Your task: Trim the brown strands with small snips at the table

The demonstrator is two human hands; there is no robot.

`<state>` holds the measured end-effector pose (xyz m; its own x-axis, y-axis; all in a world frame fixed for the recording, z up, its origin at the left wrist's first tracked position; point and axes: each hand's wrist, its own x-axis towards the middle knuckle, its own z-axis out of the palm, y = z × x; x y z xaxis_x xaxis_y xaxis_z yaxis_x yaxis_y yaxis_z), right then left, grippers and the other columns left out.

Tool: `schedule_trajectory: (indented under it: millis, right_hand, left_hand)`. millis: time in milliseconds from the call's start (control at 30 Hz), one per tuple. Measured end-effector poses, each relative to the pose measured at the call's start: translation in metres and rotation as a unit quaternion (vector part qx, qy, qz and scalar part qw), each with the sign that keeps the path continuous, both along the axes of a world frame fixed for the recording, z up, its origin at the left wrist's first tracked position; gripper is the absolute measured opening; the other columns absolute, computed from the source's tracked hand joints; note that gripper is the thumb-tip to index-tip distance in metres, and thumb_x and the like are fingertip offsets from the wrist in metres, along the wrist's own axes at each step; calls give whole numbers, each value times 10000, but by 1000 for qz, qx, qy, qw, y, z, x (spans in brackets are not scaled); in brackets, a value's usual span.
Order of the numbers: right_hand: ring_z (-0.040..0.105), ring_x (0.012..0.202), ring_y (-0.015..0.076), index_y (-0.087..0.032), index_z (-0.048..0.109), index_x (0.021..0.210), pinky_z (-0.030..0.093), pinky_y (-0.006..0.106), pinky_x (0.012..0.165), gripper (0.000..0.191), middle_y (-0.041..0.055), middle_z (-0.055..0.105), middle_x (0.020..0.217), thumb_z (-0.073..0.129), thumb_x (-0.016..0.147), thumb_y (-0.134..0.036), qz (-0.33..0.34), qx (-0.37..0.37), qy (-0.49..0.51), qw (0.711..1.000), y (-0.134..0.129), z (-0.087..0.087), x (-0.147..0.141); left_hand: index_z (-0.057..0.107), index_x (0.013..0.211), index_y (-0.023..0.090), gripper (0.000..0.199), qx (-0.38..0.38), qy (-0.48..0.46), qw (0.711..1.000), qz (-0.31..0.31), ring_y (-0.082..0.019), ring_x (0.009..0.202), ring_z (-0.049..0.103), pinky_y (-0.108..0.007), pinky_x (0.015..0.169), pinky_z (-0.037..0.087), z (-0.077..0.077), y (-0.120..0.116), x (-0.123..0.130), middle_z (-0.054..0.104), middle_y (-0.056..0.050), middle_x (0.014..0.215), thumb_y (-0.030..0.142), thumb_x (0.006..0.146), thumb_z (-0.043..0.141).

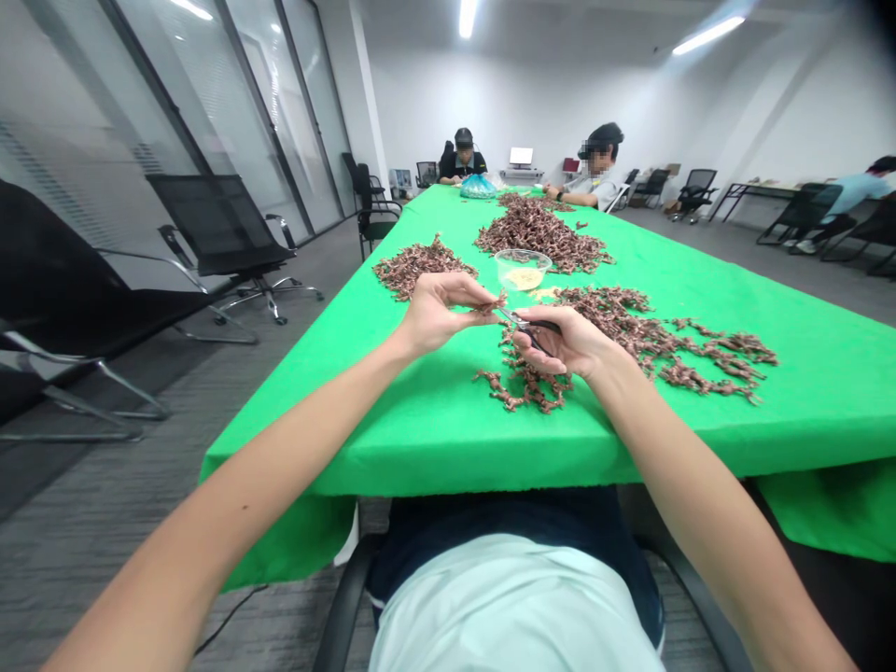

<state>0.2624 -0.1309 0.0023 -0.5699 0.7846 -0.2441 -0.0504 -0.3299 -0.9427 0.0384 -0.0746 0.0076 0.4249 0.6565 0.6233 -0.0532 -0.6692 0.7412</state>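
My left hand pinches a small brown figure-like piece between thumb and fingers, above the green cloth. Wrapped round the dark handles of a small pair of pliers or cutters is my right hand. The tool's metal tip points left and meets the piece, or lies very close to it. Below the hands lies a loose cluster of similar brown pieces, partly hidden by my right hand. Just beyond stands a clear plastic tub with pale yellowish bits inside.
Brown pieces lie in a heap at left, a large heap farther back and a spread at right. The green-covered table reaches away to two seated people and a blue plastic bag. Office chairs stand at left.
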Motion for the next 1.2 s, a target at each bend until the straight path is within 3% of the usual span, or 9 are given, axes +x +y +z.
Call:
schedule_trajectory:
  millis: [300,433,500,600,667,733,833,967,1200]
  right_hand:
    - [418,364,102,-172,606,745,279,225,299,383,19,604,546,543,887,-522,-17,1,19,1000,0,1,-4]
    - [544,502,143,-174,644,770,403,263,438,381,59,673,669,577,879,-533,-108,136,-21,985,3,-7,-10]
    - [512,508,138,-179,631,707,385,277,488,433,46,631,616,573,896,-565,-191,282,-112,934,5,-11,-14]
    - [471,547,132,-191,608,664,359,295,571,454,23,584,588,573,913,-570,-316,489,-260,770,7,-16,-18]
    - [490,585,141,-193,625,703,366,308,620,421,28,606,625,559,932,-541,-350,562,-310,682,7,-18,-19]
    - [516,604,151,-193,643,751,375,316,644,387,37,632,660,543,949,-509,-356,596,-335,637,7,-18,-18]
    - [549,631,166,-190,653,786,379,319,658,353,50,657,696,536,958,-476,-358,623,-363,593,7,-20,-17]
    - [567,657,178,-189,665,820,374,316,659,338,56,670,718,527,964,-462,-354,638,-394,559,8,-23,-17]
    - [550,633,168,-193,666,807,379,313,660,350,50,667,706,521,971,-466,-351,644,-388,558,8,-23,-17]
  left_hand:
    - [732,850,165,443,-55,-16,997,-50,-265,888,783,-400,850,651,-3,6,-2,798,-90,898,392,559,976]
    - [733,867,148,461,-78,-46,996,-27,-272,909,783,-385,856,648,-6,11,-2,797,-98,898,379,554,981]
    - [731,875,145,482,-91,-61,994,-16,-287,934,782,-395,867,646,-7,13,-1,797,-102,899,381,540,985]
    - [725,876,145,502,-109,-77,991,-8,-302,958,779,-409,882,643,-8,13,0,796,-100,892,387,524,989]
    - [722,872,143,506,-115,-83,990,-5,-304,958,780,-413,883,642,-8,12,1,797,-100,896,394,523,988]
    - [721,867,140,501,-117,-85,989,-5,-302,957,780,-413,883,641,-8,11,2,797,-101,899,390,524,988]
    - [725,859,139,490,-120,-87,989,-8,-301,945,782,-403,864,645,-8,9,2,798,-99,883,365,517,993]
    - [730,854,141,490,-120,-77,990,-9,-302,941,781,-396,843,648,-8,7,3,800,-103,887,357,505,997]
    - [734,862,142,466,-126,-73,989,-17,-281,925,782,-360,806,645,-9,7,3,800,-99,888,336,526,991]
